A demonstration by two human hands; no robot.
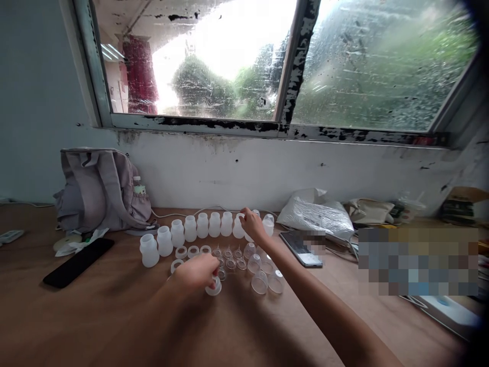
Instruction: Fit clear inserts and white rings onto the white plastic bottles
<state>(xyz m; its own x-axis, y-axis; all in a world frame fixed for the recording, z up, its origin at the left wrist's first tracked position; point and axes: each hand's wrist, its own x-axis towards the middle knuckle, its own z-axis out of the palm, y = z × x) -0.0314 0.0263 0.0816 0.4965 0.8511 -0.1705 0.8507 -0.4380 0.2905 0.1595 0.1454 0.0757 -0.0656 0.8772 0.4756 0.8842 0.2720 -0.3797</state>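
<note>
White translucent bottles (178,233) stand in a curved row across the table. At the right part of that row, my right hand (250,224) has its fingers closed at the top of a bottle (239,228); whether it grips the rim is hard to tell. My left hand (198,270) pinches a clear ring-like piece (213,288) near the table, in front of the small parts. White rings (193,251) lie partly behind that hand. Several clear nipples (231,264) sit in the middle, and clear domed caps (260,282) are grouped to their right, beside my right forearm.
A grey backpack (101,188) leans at the back left, with a black phone (78,262) in front. Another phone (301,248), a silver plastic bag (319,214) and a white box (445,311) lie to the right. A wall and window rise behind the table.
</note>
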